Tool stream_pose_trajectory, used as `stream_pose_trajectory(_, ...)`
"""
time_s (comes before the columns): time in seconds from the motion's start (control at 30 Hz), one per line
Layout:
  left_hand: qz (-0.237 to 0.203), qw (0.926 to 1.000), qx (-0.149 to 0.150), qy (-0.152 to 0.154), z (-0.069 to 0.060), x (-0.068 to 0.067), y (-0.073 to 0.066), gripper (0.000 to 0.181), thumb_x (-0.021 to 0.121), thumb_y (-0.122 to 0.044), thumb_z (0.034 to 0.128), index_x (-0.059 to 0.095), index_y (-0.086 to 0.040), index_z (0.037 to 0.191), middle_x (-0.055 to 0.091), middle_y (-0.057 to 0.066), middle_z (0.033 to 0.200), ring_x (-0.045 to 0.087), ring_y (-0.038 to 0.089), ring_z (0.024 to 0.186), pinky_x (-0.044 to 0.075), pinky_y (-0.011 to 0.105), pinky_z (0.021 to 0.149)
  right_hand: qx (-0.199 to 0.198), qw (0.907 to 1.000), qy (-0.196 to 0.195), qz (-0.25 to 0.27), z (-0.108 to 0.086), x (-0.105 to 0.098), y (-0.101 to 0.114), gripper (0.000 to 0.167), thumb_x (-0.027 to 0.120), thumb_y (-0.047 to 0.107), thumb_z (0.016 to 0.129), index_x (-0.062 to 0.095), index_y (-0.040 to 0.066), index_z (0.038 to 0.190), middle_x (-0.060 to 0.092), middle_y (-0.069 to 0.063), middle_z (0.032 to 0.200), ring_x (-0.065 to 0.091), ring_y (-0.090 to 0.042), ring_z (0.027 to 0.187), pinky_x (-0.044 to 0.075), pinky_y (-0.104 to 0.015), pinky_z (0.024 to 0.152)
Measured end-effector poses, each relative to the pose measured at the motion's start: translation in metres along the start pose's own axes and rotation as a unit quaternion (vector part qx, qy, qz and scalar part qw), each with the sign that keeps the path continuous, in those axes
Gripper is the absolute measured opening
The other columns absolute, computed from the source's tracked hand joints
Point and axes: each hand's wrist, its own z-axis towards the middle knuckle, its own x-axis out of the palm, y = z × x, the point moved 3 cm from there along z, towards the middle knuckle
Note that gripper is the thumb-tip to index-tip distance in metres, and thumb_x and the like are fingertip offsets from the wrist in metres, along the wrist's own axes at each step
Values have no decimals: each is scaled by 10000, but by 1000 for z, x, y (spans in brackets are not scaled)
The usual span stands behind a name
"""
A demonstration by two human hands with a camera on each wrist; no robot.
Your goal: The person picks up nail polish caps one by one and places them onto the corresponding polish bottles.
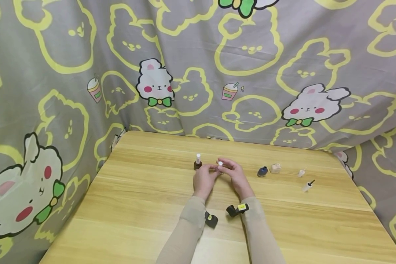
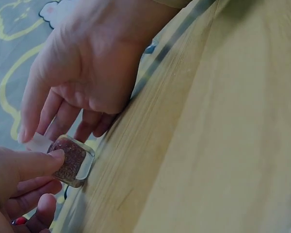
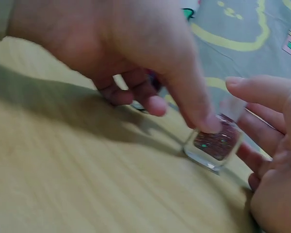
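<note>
Clear-glass squarish bottle of dark red glitter polish (image 2: 72, 166) sat between the hands, on or just above the wooden tabletop (image 1: 135, 201).
Left hand (image 1: 204, 179) fingers clamped its body; right hand (image 1: 236, 176) fingers pinched the white cylindrical cap (image 3: 233, 107). It was probably light, rigid, slick and breakable, best held by its flat sides.
</note>
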Motion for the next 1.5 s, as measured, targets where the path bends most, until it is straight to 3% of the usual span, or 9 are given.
stream_pose_trajectory(0.17,-46,10000,-54,-17,0,0,1,247,789,-355,783,756,-189,963,757,-15,1043,705,195,988,535,378,828,76,9998,128,117,0,-5,-1,454,732,134,856,605,-12,1267,727,78,1118,616,-51,1100,436,-193,972)
stream_pose_trajectory(0.37,-70,9999,-68,-22,1,1,0,231,795,-335,784,757,-185,956,757,-12,1038,706,190,984,538,375,827,-97,9999,54,-85,-1,-4,0,403,739,148,854,646,-13,1211,738,56,1087,638,-54,1050,483,-204,915)
stream_pose_trajectory(0.67,-71,9999,-87,23,1,1,1,270,795,-352,778,751,-179,980,755,-8,1050,705,193,987,539,373,834,-309,9987,-405,-78,0,0,1,301,761,73,816,665,-33,1081,725,100,923,661,-73,898,532,-230,797)
stream_pose_trajectory(0.83,-37,10000,-71,27,0,1,1,305,792,-373,776,750,-167,998,755,-7,1054,706,192,989,539,368,835,-316,9970,-706,4,-1,3,4,196,784,37,780,677,58,942,701,80,912,648,-84,851,531,-227,755)
stream_pose_trajectory(1.07,14,10000,-71,28,1,2,2,307,789,-371,779,748,-171,1008,752,-9,1065,706,193,978,535,368,813,-384,9950,-921,39,-2,8,5,262,772,-18,779,595,-69,965,668,99,858,625,-85,814,520,-206,695)
stream_pose_trajectory(1.37,159,9999,50,2,1,2,2,309,789,-381,777,750,-181,1010,752,-10,1071,703,184,1000,527,372,814,-539,9925,-1095,106,-2,9,5,240,768,-66,753,600,97,805,632,61,797,594,-66,753,501,-193,648)
stream_pose_trajectory(1.5,126,9999,22,1,1,2,2,303,783,-371,789,749,-177,1019,750,-5,1079,702,187,1007,529,380,830,-583,9920,-1121,-66,-1,10,4,220,770,-50,758,601,58,848,616,75,817,585,-73,781,496,-187,667)
